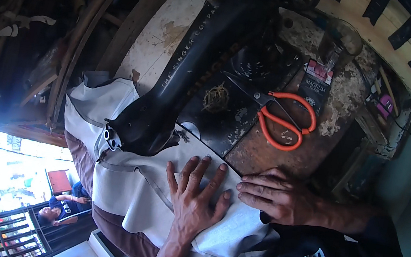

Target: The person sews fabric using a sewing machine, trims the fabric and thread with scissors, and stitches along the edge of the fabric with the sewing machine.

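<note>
Pale grey cloth [148, 216] lies over the bed of a black sewing machine [168, 90] and drapes down in folds towards me and to the left. My left hand [197, 194] rests flat on it, fingers spread, to the right of the machine's needle end. Near the cloth's right edge, my right hand [280, 197] lies with its fingers stretched out and close together, pointing left. Its fingertips touch the cloth; its thumb is hidden. The needle and presser foot cannot be made out behind the machine head.
Orange-handled scissors [287, 122] lie on the worn table, partly over the metal bed plate. Beyond them are a dark cigarette pack [315, 84] and a clear glass [339, 45]. Wooden beams [92, 30] stand at left. Another person [64, 208] shows beyond a barred opening.
</note>
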`<state>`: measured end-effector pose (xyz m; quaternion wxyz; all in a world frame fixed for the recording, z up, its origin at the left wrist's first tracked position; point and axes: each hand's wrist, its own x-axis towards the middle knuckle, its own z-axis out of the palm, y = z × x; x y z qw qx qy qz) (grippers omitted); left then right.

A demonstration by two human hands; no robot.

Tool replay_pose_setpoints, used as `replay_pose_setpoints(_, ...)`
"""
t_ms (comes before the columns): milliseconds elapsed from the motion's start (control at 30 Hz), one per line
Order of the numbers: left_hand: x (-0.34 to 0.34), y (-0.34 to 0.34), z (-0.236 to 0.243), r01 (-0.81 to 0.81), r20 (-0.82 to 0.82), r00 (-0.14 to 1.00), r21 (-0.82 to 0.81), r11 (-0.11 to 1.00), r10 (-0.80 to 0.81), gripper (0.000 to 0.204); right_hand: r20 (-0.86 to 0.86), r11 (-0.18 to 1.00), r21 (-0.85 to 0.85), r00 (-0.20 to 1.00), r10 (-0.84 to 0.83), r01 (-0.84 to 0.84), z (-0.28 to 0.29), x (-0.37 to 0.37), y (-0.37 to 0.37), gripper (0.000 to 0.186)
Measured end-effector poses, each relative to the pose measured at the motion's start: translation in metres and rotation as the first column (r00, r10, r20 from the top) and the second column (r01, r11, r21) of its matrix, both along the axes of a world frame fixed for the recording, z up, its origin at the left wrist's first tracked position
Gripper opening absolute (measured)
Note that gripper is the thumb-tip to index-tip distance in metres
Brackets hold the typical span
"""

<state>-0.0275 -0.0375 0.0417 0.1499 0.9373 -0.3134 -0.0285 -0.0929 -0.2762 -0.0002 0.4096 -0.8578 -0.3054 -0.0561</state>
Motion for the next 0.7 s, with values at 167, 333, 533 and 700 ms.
replay_pose_setpoints(167, 0.003, 0.004, -0.004, 0.0, 0.003, 1.0, -0.008, 1.0, 0.0, 0.051, 0.016, 0.999, -0.042, 1.0, -0.009, 0.01, -0.002, 0.002, 0.003, 0.036)
replay_pose_setpoints(333, 0.004, 0.008, -0.008, 0.027, 0.024, 0.999, -0.01, 1.0, -0.027, 0.054, 0.077, 0.974, -0.175, 0.988, -0.132, 0.144, 0.011, -0.003, 0.003, 0.033)
replay_pose_setpoints(533, 0.012, 0.015, -0.015, 0.059, 0.014, 0.998, -0.042, 0.997, -0.059, 0.056, 0.027, 0.958, -0.239, 0.988, -0.154, 0.156, 0.015, 0.003, 0.007, 0.033)
replay_pose_setpoints(700, 0.02, 0.022, -0.016, 0.083, 0.049, 0.995, -0.01, 0.996, -0.083, 0.057, 0.022, 0.954, -0.256, 0.988, -0.156, 0.156, 0.018, 0.011, 0.012, 0.032)
